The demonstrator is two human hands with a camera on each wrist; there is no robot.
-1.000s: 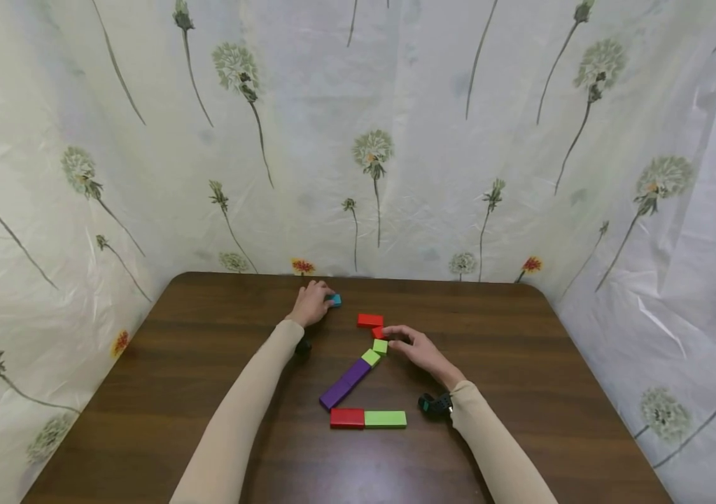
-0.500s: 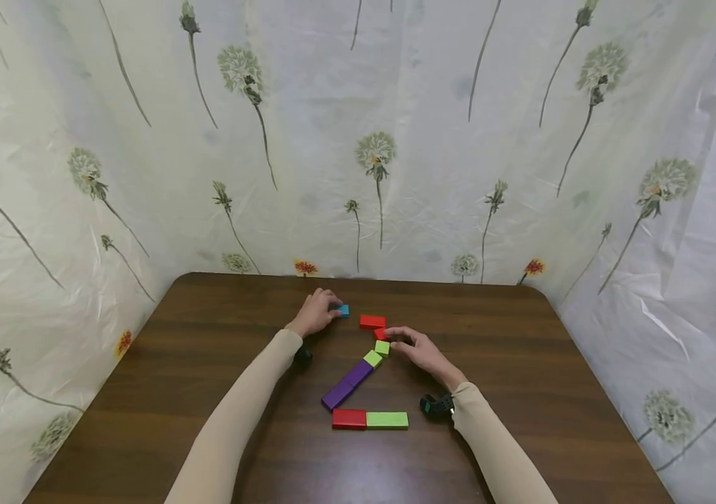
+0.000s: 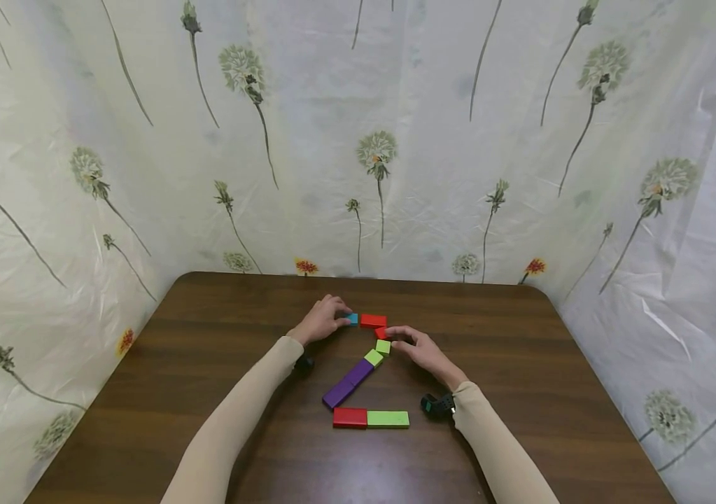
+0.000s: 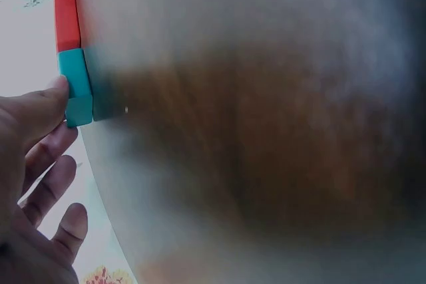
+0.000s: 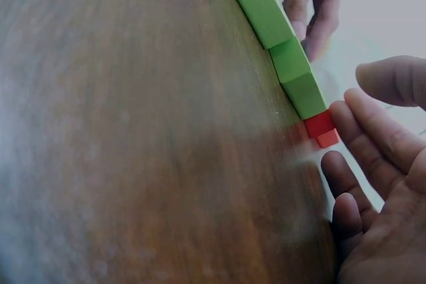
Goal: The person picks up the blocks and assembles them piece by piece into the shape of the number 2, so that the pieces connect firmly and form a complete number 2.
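Observation:
Near the back of the table, my left hand (image 3: pixel 322 321) pinches a small blue block (image 3: pixel 353 319) between thumb and fingers. The blue block stands at the left end of a red block (image 3: pixel 373 320); the left wrist view shows them end to end. My right hand (image 3: pixel 423 353) has its fingers loosely bent beside a smaller red block (image 3: pixel 381 332), fingertips right at it. In the right wrist view the thumb is well apart from the fingers. Below the red blocks sit a light green block (image 3: pixel 383 346) and a second green block (image 3: pixel 373 358), set at an angle.
The row continues diagonally through purple blocks (image 3: pixel 348 383) to a red block (image 3: pixel 349 418) and a long green block (image 3: pixel 388 418) lying end to end. All lie on a dark wooden table (image 3: pixel 509 434). A flower-patterned curtain (image 3: pixel 307 210) hangs behind and beside it.
My left hand has brought the blue block rightward and toward me, up to the end of the red block. The right hand has stayed in place.

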